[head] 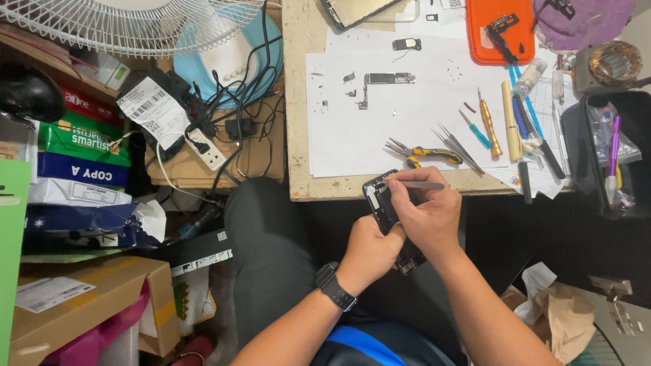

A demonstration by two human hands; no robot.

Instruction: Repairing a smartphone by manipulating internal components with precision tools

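Both hands [400, 234] grip flat black phone [384, 207]; slim metal tweezers [413, 184].

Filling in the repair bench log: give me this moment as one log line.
left hand: holds opened phone | right hand: tweezers at phone's upper end | site: over lap, before desk

Wooden desk [302, 102] w/ white paper [380, 129], fan [129, 24], cardboard box [88, 298]

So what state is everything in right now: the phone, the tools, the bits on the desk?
Phone: opened, insides showing, held in the left hand.
Tweezers: gripped by the right hand, tip at the phone.
Circuit board: removed, lying flat on white paper.
Pliers: lying unused.
Orange tray: holding a small part.
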